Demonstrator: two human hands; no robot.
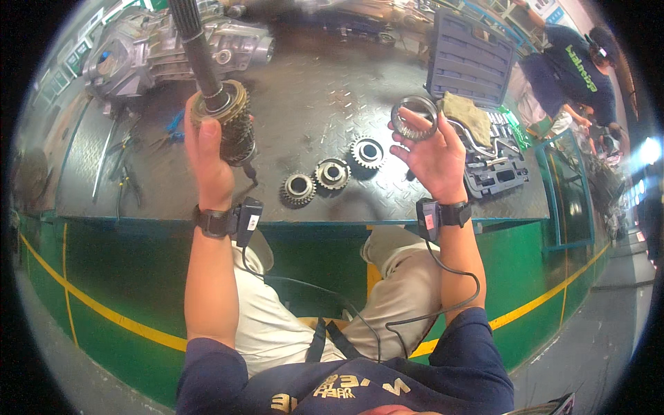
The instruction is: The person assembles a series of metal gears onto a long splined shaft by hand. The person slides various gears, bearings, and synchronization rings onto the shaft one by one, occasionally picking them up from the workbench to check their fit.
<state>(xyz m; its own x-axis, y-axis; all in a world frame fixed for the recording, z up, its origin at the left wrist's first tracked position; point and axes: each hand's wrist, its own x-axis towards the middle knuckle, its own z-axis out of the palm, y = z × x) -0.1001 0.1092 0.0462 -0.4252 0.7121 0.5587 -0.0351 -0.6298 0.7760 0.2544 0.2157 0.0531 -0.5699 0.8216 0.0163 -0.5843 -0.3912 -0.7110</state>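
Note:
My left hand (211, 159) is wrapped round a long splined gear shaft (197, 52), which it holds tilted above the table; a brass-toned ring (235, 97) and dark gear teeth sit on the shaft beside my thumb. In my right hand (443, 162) a thin metal ring (415, 117), toothed on its rim, is held up by its edge, my fingers showing through its hole. Between my hands lie three steel gears: a left one (299, 188), a middle one (333, 173) and a right one (367, 151).
A metal gearbox housing (166, 55) stands at the back left. Pliers (126, 183) and a thin rod (104, 149) lie on the left of the steel table (297, 104). At right are an open socket-tool case (470, 59) and a tan cloth (467, 114). Another person (574, 69) works beyond.

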